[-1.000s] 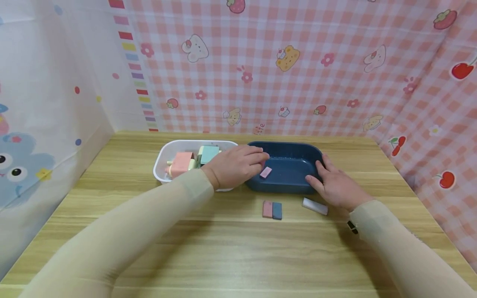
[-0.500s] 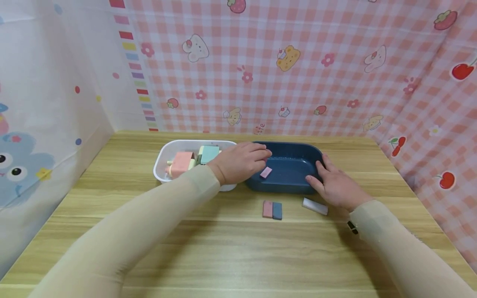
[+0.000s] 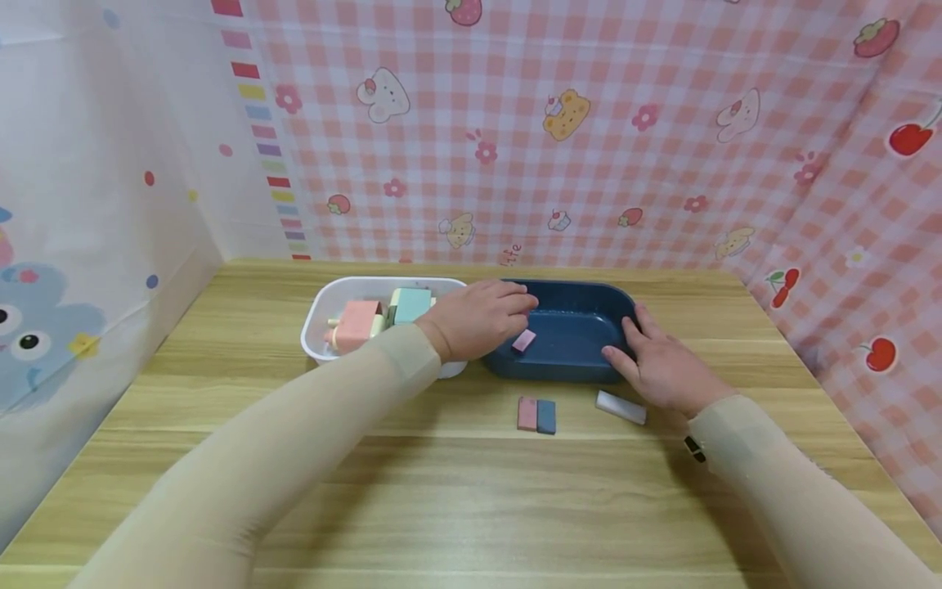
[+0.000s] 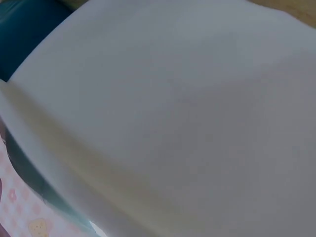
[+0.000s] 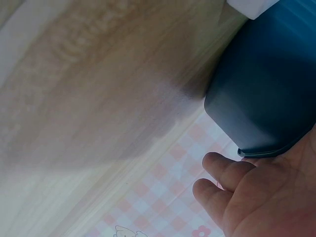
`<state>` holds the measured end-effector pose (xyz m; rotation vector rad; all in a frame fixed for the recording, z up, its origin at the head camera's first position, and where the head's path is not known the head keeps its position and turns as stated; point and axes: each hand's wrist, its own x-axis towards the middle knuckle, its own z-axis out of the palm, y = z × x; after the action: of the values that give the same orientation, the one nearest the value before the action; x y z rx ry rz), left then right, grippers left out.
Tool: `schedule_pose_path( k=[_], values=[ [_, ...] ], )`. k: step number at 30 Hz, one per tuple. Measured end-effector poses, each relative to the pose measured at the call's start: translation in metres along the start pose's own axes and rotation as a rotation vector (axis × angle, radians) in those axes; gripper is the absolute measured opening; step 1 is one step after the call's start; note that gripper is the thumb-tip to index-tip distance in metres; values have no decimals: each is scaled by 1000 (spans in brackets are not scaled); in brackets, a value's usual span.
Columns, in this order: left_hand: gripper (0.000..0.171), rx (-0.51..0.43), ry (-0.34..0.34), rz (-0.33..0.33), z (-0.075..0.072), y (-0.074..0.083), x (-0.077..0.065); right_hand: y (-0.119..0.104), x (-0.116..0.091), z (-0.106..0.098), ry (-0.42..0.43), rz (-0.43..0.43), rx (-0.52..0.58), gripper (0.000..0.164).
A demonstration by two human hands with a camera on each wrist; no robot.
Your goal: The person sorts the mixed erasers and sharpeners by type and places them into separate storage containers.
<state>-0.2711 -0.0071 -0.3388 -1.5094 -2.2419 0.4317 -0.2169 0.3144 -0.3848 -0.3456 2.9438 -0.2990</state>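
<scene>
In the head view, my left hand (image 3: 482, 319) is over the left end of the dark blue box (image 3: 577, 372), fingers bent downward. Its fingertips are hidden, so whether it pinches anything cannot be told. Just below those fingers, inside the box, lies a small pink eraser (image 3: 523, 340). My right hand (image 3: 673, 372) holds the box's right end, thumb over the rim and fingers along the outer wall. The right wrist view shows two fingers (image 5: 224, 173) beyond the blue wall (image 5: 261, 94). On the table in front lie a pink-and-blue eraser (image 3: 536, 415) and a white eraser (image 3: 621, 406).
A white container (image 3: 312, 331) stands left of the blue box, partly behind my left arm, with a pink block-like item (image 3: 358, 323) and a mint one (image 3: 412, 305) inside. Its white wall (image 4: 173, 113) fills most of the left wrist view. A checked cloth (image 3: 471, 164) hangs behind the table.
My left hand has shifted slightly right, further over the blue box's left end. The right hand, the box and the erasers keep their places.
</scene>
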Motion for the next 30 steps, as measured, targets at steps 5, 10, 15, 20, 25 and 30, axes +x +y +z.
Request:
schedule_pose_path(
  k=[5, 10, 15, 20, 25, 30],
  values=[
    [21, -16, 9, -7, 1, 1, 2, -1, 0, -1, 4, -3, 1, 97],
    [19, -22, 25, -3, 3, 2, 4, -4, -1, -2, 0, 7, 4, 95],
    [20, -19, 23, -1, 4, 2, 6, -4, -1, -2, 0, 11, -3, 96],
    [20, -37, 12, -3, 2, 3, 6, -3, 0, -2, 3, 6, -9, 95],
    [19, -28, 18, 15, 2, 5, 5, -3, 0, -2, 1, 8, -16, 95],
    [21, -30, -6, 18, 1, 6, 6, -1, 0, -1, 3, 5, -16, 96]
  ],
)
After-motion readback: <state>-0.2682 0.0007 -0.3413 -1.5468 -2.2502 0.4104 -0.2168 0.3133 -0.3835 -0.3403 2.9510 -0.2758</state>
